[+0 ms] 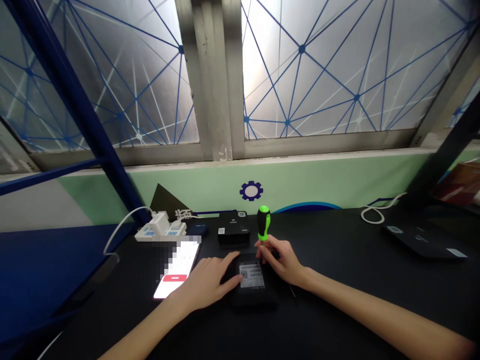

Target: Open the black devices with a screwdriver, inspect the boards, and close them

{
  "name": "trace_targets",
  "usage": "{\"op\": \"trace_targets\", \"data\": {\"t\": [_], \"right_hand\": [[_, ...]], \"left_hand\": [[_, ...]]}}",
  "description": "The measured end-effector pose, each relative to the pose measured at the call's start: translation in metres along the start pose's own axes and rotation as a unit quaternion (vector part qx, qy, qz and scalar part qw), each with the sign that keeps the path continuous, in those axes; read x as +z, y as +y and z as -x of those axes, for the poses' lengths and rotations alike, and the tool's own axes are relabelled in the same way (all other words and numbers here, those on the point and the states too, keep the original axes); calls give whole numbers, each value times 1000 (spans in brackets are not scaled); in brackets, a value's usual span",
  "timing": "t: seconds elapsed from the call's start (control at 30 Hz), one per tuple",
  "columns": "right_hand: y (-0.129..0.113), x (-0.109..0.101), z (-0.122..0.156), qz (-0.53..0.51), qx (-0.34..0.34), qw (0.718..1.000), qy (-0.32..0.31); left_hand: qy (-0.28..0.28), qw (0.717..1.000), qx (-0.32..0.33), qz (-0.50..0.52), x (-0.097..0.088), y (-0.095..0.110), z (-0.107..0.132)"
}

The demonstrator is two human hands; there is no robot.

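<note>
the right hand (280, 259) pinches a stubby screwdriver (263, 223) between thumb and fingertips, its green and black handle standing upright above the fingers, the tip hidden among them, just over the far edge of a black box (252, 281) lying with its barcode label (251, 275) up. the left hand (205, 283) lies flat against the box's left side, fingers close together, their tips touching it beside the label. a lit phone (176, 270) lies just left of that hand, a second black box (233, 228) beyond
</note>
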State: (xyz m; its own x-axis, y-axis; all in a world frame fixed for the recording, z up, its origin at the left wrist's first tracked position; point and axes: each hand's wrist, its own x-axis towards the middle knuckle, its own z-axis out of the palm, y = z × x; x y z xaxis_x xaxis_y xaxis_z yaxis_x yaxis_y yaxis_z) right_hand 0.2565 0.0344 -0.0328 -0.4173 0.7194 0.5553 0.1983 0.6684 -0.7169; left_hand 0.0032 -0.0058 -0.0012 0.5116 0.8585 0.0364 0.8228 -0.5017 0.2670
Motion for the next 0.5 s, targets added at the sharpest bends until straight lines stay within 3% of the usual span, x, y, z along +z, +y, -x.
{"op": "trace_targets", "data": {"t": [0.5], "right_hand": [[-2, -2, 0, 9, -22, 1000, 5]], "left_hand": [[-1, 1000, -5, -5, 1, -2, 0]]}}
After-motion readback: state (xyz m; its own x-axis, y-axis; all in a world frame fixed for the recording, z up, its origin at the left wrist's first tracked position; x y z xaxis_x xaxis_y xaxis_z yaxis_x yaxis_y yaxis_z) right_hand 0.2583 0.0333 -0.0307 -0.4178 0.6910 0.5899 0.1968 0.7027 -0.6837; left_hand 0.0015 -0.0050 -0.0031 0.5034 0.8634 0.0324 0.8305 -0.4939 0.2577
